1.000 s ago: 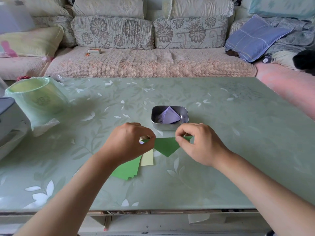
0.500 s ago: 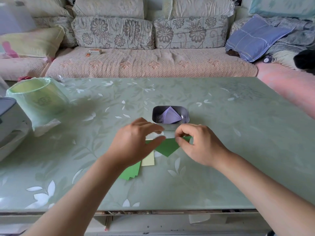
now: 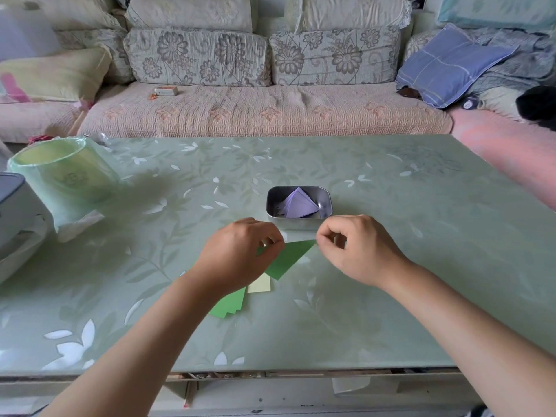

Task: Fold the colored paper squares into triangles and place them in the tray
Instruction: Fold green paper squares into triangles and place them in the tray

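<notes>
A green paper folded into a triangle (image 3: 287,257) lies on the table just in front of the metal tray (image 3: 326,213). My left hand (image 3: 240,254) pinches its left corner with thumb and fingers. My right hand (image 3: 355,248) pinches its right tip. The tray holds several purple folded triangles (image 3: 299,203). A fanned stack of green squares (image 3: 230,305) and a pale yellow square (image 3: 260,285) lie under my left wrist, partly hidden.
A green lined bin (image 3: 64,179) stands at the table's left, with a grey appliance (image 3: 13,206) at the left edge. The sofa (image 3: 264,109) runs along the far side. The table's front edge (image 3: 270,373) is below my forearms.
My left hand slid from the middle of the fold back to the left corner and pinched it. The triangle's right tip now sits a little higher. My right hand kept its pinch.
</notes>
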A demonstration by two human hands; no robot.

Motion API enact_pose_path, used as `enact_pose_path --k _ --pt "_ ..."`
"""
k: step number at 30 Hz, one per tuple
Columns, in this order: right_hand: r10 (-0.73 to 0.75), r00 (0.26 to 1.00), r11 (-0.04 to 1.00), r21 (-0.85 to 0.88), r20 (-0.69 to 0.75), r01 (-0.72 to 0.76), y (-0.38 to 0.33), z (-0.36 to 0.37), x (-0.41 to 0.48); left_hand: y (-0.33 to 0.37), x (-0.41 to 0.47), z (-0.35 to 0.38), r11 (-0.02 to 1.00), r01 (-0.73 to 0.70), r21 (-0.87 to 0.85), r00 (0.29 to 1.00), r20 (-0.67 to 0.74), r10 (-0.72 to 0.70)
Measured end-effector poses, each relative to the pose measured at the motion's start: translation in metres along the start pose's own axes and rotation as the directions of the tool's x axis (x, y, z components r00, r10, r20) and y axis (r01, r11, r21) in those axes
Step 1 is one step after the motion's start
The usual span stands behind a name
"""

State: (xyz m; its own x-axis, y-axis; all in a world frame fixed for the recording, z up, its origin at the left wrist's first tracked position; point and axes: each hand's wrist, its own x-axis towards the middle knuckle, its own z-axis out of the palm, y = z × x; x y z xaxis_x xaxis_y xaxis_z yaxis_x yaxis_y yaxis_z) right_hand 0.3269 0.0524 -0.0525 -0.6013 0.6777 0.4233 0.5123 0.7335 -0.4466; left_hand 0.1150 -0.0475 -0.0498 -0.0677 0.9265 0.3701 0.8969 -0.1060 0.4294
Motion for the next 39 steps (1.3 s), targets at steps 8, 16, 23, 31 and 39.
enact_pose_path --k 8,16,23,31,39 --pt "0.002 0.998 0.999 0.034 -0.057 0.000 -0.004 0.004 -0.001 0.006 0.006 0.011 0.897 0.333 -0.290 0.942 0.070 -0.327" --pt "0.309 0.911 0.805 0.434 0.275 -0.404 -0.019 0.020 -0.003 0.018 0.008 0.026 0.565 0.498 -0.658 0.847 0.228 -0.481" --pt "0.232 0.946 0.868 0.392 0.225 -0.306 -0.015 0.018 -0.005 0.019 0.007 0.025 0.539 0.522 -0.661 0.845 0.316 -0.431" --pt "-0.216 0.974 0.971 -0.093 0.063 0.221 -0.005 0.013 -0.005 0.009 0.009 0.019 0.213 0.686 -0.696 0.685 0.518 -0.512" --pt "-0.065 0.998 0.984 0.164 -0.025 0.069 -0.004 0.017 -0.001 0.010 0.007 0.021 0.141 0.681 -0.719 0.692 0.568 -0.445"
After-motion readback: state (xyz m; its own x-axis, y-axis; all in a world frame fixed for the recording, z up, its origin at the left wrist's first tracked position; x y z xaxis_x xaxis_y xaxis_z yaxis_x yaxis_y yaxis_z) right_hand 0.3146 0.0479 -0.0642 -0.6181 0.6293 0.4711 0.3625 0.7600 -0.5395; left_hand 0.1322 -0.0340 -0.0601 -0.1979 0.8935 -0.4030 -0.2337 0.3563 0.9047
